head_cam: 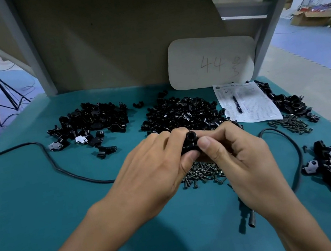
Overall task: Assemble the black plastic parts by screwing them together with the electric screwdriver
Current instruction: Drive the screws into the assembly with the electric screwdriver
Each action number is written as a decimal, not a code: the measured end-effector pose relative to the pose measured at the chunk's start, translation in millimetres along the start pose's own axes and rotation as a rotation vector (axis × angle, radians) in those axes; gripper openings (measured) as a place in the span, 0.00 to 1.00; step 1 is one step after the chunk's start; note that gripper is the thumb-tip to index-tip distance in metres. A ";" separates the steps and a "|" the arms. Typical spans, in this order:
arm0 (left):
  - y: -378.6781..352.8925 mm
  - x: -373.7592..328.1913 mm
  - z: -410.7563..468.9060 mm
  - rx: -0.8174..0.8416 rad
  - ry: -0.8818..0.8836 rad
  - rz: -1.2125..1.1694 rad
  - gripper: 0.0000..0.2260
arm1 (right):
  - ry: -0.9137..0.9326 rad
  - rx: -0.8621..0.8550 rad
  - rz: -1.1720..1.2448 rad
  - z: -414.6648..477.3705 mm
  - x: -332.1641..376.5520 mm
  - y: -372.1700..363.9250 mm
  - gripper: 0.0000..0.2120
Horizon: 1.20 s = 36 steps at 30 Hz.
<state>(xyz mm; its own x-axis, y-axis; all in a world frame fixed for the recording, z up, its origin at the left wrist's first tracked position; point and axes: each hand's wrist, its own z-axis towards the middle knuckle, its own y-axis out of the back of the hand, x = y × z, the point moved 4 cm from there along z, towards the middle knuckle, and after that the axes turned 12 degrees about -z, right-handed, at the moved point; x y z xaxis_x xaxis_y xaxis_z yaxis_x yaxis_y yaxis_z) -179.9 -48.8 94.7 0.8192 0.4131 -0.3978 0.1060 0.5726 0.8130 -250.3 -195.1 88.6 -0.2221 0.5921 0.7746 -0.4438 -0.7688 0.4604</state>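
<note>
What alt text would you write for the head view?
Left hand and right hand grip a small black part above a screw pile on a teal table. Heaps of black parts, a printed sheet with a pen and a cable surround them.

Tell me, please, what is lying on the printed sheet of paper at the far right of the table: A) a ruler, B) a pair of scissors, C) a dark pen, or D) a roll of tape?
C: a dark pen lies slantwise on the printed sheet, beyond the right hand, which together with the left hand grips a black part.
</note>
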 end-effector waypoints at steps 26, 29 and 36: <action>-8.2 5.9 -4.2 0.092 0.052 -0.298 0.17 | -0.009 0.060 0.233 -3.6 -10.9 -2.9 0.15; -10.3 6.3 -4.2 0.108 0.050 -0.331 0.17 | -0.023 0.039 0.231 -4.3 -14.4 -2.3 0.14; -13.4 3.5 -5.8 0.070 0.030 -0.342 0.17 | -0.022 0.060 0.204 -3.6 -15.4 0.7 0.14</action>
<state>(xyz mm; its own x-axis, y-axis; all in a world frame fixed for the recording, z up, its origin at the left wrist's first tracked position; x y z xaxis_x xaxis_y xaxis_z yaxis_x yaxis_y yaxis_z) -181.7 -50.9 80.0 0.7126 0.2268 -0.6639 0.4111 0.6318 0.6571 -250.3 -203.8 75.4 -0.2832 0.4179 0.8632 -0.3393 -0.8855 0.3174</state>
